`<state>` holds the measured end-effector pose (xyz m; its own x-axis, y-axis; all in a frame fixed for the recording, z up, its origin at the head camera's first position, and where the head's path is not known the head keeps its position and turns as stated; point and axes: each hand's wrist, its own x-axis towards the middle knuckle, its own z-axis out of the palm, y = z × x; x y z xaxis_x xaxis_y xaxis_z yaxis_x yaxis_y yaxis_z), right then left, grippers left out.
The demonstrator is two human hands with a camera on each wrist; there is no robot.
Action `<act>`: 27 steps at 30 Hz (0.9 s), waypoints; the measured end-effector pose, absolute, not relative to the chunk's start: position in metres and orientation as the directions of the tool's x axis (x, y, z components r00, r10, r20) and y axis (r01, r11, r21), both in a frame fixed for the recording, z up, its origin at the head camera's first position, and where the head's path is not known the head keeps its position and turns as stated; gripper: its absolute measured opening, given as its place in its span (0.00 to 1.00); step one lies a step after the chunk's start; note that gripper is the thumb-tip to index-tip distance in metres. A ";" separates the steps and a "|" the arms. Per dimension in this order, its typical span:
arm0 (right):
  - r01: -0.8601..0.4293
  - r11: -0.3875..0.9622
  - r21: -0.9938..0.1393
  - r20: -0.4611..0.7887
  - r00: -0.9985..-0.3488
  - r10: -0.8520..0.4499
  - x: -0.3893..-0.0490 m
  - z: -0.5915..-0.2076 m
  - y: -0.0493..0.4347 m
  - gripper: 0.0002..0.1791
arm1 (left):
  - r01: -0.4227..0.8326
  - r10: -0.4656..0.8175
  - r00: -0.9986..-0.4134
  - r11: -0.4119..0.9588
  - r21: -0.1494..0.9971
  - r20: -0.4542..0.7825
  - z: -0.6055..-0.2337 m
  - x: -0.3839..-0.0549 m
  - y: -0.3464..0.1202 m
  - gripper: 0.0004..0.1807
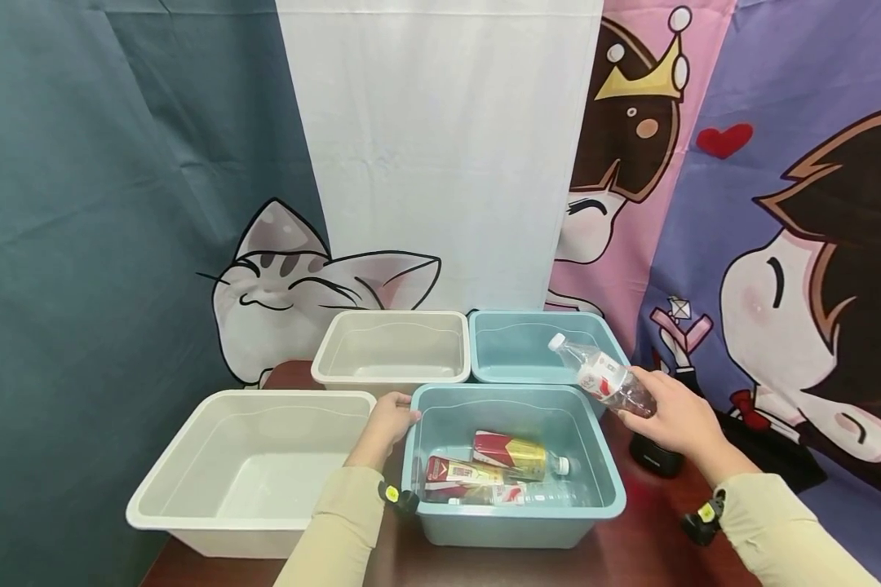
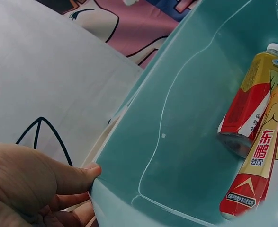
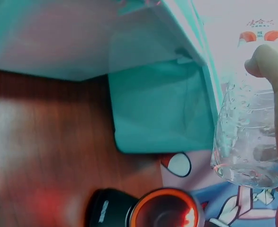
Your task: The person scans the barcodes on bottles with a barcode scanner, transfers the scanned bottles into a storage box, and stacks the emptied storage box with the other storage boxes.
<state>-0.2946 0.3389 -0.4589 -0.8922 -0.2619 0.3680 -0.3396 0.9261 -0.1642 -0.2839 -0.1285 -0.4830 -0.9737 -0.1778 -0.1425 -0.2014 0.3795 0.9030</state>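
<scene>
My right hand [image 1: 671, 412] grips a clear plastic bottle [image 1: 606, 377] with a white cap and a white-and-red label, tilted cap up to the left. The bottle is above the right side of the near blue bin [image 1: 514, 530]. In the right wrist view the thumb lies across the bottle [image 3: 245, 137]. My left hand [image 1: 387, 424] pinches the blue bin's far-left corner rim, thumb inside in the left wrist view. Inside that bin lie a red-and-yellow bottle [image 1: 510, 453], another red-and-yellow bottle [image 2: 259, 161], and a clear bottle [image 1: 551, 494].
A near white bin [image 1: 250, 399] stands left of the blue one. Behind are a far white bin [image 1: 392, 319] and a far blue bin [image 1: 521, 322]. A dark round object [image 1: 656, 456] sits on the brown table [image 1: 631, 530] at right. Printed curtains hang behind.
</scene>
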 end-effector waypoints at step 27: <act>-0.492 0.838 -0.236 0.347 -0.848 -0.400 -0.352 -0.444 0.253 0.45 | -0.174 -0.176 -0.978 0.399 0.900 -0.111 -0.486 -0.286 -0.127 0.21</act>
<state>-0.3520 0.2528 -0.4443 -0.8483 -0.4004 0.3466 -0.4920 0.8379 -0.2362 -0.2859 -0.1268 -0.4864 -0.9782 -0.1758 -0.1108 -0.1737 0.3990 0.9003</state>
